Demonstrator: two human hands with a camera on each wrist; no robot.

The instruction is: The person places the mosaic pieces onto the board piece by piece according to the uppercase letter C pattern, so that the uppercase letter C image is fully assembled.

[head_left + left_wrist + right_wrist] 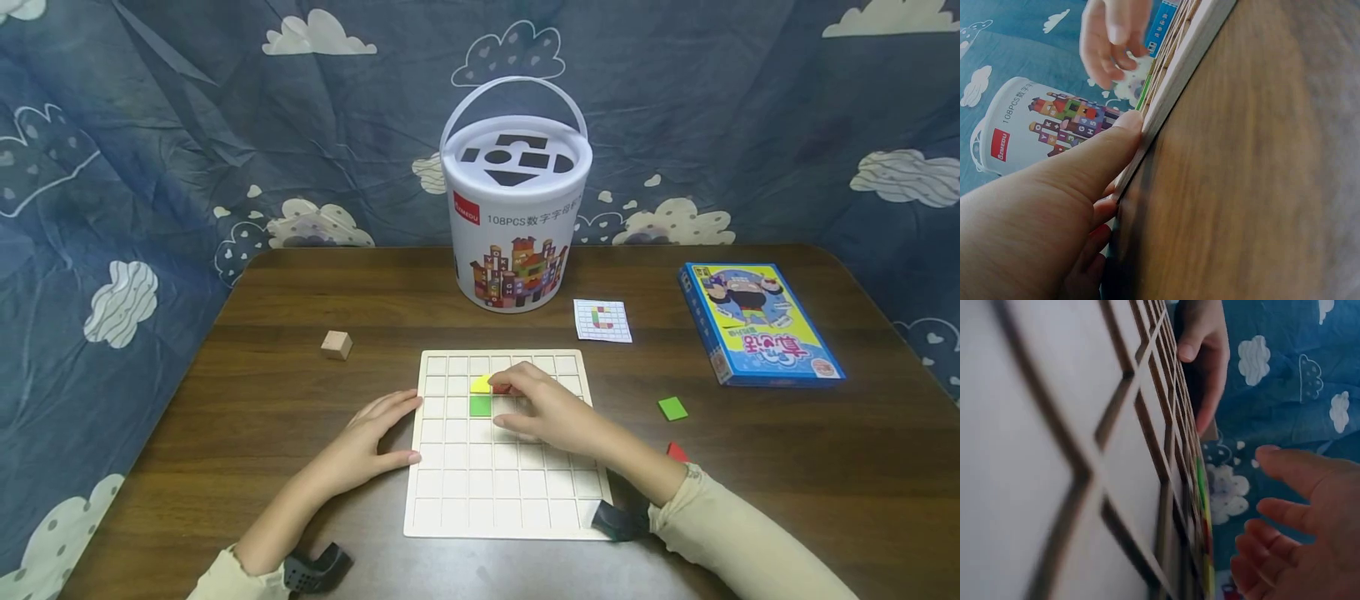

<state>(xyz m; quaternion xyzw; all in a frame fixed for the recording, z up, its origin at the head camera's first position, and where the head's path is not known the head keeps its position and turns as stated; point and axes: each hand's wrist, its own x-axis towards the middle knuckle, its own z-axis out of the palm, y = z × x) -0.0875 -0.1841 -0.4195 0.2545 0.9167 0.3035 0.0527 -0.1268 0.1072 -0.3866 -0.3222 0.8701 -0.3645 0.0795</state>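
A pale gridded board point(442, 504) lies on the table in the head view. A green square tile point(480, 406) sits in one of its cells, with a yellow tile point(479, 384) directly behind it and a red tile point(500, 389) beside the yellow one, partly hidden by fingers. My left hand point(366, 440) rests its fingertips and thumb against the board's left edge; the left wrist view shows the thumb point(1127, 122) touching that edge. Over the board hovers my right hand point(551, 412), near the red tile. In the right wrist view its fingers point(1285, 515) are loosely spread, holding nothing.
Behind the board stand a white lidded bucket point(517, 208) and a small paper point(602, 322) with a coloured pattern. A wooden cube point(337, 345) lies left. To the right are a blue-yellow box point(761, 325), a green tile point(672, 408) and a red piece point(677, 452).
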